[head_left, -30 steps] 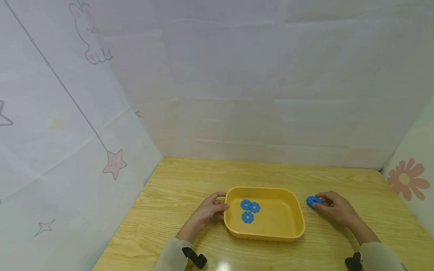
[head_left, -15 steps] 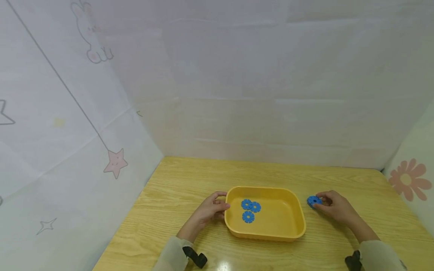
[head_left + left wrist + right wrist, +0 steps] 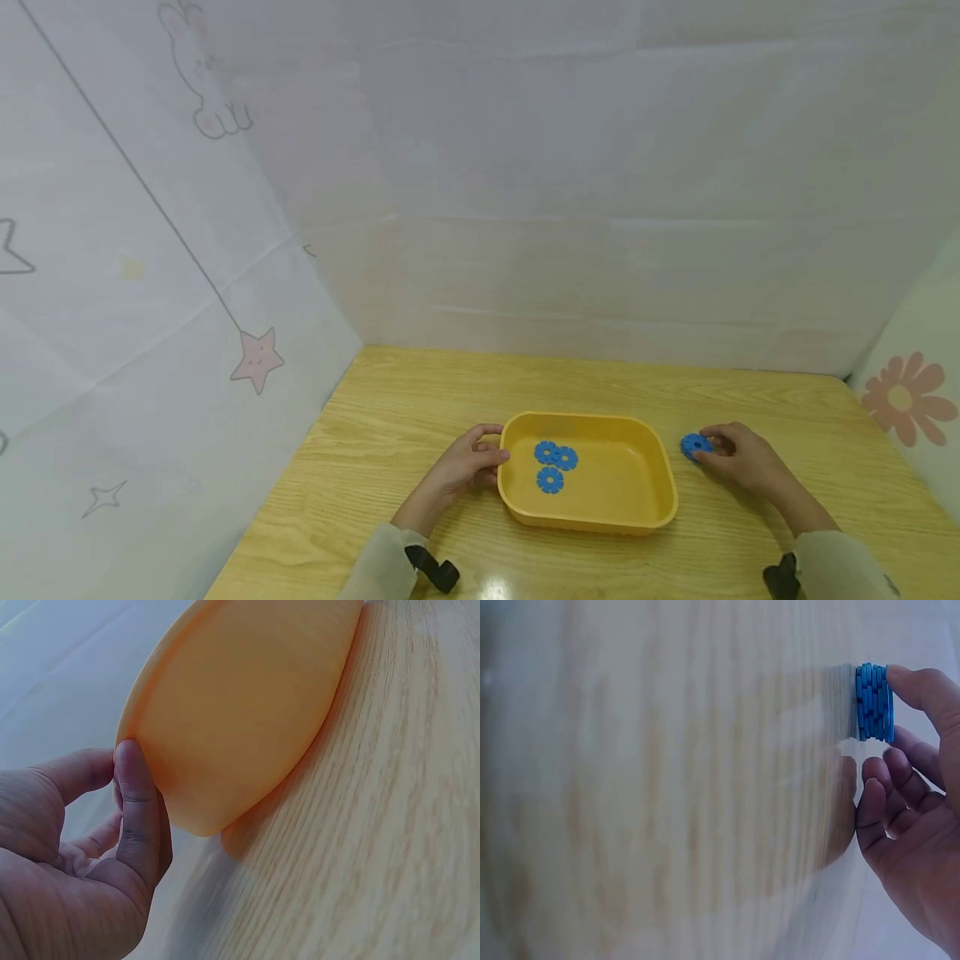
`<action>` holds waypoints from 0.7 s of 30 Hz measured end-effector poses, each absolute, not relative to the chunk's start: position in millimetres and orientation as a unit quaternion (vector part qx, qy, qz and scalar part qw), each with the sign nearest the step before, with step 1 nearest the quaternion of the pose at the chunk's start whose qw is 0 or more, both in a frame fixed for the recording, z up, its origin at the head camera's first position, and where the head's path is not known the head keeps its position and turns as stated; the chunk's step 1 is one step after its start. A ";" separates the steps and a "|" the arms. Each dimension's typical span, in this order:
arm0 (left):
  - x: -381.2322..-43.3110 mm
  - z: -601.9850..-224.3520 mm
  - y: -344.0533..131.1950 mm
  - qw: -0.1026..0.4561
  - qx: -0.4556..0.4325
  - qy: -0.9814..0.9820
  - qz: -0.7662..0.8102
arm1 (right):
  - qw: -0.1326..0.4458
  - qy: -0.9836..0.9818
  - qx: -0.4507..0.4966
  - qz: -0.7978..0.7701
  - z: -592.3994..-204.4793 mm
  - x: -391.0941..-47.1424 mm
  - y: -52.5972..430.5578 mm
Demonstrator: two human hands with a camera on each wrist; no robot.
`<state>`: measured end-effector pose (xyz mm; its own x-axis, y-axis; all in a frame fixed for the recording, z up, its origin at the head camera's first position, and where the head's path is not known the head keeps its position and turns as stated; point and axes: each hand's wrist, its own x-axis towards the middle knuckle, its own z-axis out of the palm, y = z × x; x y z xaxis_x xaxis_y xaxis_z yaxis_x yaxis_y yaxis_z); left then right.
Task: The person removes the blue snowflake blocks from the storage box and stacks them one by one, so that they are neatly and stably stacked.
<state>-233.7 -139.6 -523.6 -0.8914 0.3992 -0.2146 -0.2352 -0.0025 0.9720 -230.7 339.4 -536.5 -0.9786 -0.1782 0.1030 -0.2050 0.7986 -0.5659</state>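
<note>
At the left end of the yellow plastic tub (image 3: 615, 492), my left hand (image 3: 459, 468) pinches the rim between thumb and fingers. The left wrist view has the tub's outer wall (image 3: 240, 705) side-on. Inside the tub, toward its left, lie three flat blue snowflake discs (image 3: 550, 480) with notched edges; two of them overlap. To the tub's right, my right hand (image 3: 742, 458) holds the top of a short stack of blue discs (image 3: 692, 447) between thumb and finger. In the right wrist view the stack (image 3: 871, 703) stands on the table, its top disc slightly apart from those below.
The tub rests on a light wooden table (image 3: 390, 392). Pale printed cloth (image 3: 480, 208) hangs along the back and both sides of the table. A black strap (image 3: 431, 571) is on the left wrist, another (image 3: 782, 577) on the right.
Both hands stay where they were, on the tub rim and the disc stack. Only a slight shift of the head view shows.
</note>
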 end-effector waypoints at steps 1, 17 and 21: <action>-233.6 -523.5 -139.6 0.225 0.061 0.669 0.706 | 0.021 -0.948 0.101 0.300 -536.4 -231.0 339.1; -234.2 -525.2 -140.2 0.224 0.065 0.667 0.707 | -0.006 -0.947 0.116 0.299 -531.9 -229.7 333.2; -234.5 -525.8 -140.2 0.224 0.065 0.666 0.708 | -0.012 -0.946 0.112 0.304 -533.8 -231.3 334.8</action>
<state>-234.5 -140.2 -525.8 -0.8912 0.4039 -0.2064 -0.2308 -0.0121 0.9729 -231.3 334.8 -533.8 -0.9745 -0.2198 0.0452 -0.2049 0.7894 -0.5787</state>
